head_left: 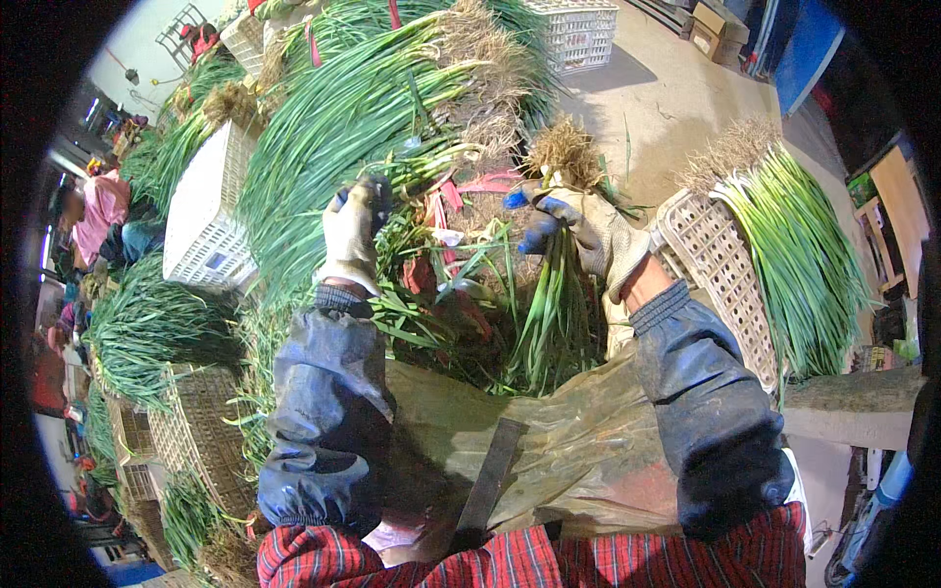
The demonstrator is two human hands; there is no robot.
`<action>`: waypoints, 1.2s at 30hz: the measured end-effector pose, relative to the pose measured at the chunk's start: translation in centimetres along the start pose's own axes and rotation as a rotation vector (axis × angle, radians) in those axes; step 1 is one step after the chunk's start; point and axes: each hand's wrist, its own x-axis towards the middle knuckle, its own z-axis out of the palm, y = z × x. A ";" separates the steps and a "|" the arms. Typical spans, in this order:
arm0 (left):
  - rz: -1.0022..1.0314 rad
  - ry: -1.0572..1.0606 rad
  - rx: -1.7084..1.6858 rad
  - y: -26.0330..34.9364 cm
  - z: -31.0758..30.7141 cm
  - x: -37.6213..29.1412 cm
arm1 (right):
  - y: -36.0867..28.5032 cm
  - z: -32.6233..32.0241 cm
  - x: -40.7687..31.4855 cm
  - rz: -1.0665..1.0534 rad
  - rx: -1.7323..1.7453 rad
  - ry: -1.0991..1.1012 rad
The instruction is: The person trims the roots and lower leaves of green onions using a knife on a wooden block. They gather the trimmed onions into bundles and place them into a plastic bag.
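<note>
My right hand (588, 220), in a pale work glove with blue fingertips, grips a bunch of green onions (548, 316). Its tangled roots (564, 153) point up and its leaves hang down in front of me. Over to the left, my gloved left hand (356, 228) is by the leaves of a large heap of green onions (353, 110). Its fingers are curled and dark at the tips; whether they hold a stalk is hard to see. Between my hands lie loose leaves and pink ties (445, 206). A plastic apron (566, 441) covers my lap.
At right, trimmed green onions (794, 250) lie over a plastic crate (717, 272). Another white crate (581, 37) stands on the floor behind the heap. More crates (209, 213) and onion bundles (162, 323) line the left, where a person in pink (103, 213) sits.
</note>
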 end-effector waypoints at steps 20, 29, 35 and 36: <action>0.589 -0.265 1.698 -2.6 5.1 1.3 | -3.3 -0.6 -0.2 -0.007 0.065 0.253; 0.982 -0.471 1.323 7.8 4.2 2.0 | -2.2 -1.3 0.7 0.027 0.017 0.301; 0.364 -0.644 0.881 17.6 6.7 -2.2 | -2.6 -1.2 0.0 -0.026 -0.124 0.276; 0.382 -0.621 0.640 17.9 6.7 -2.9 | -2.5 -1.3 0.1 -0.038 -0.197 0.299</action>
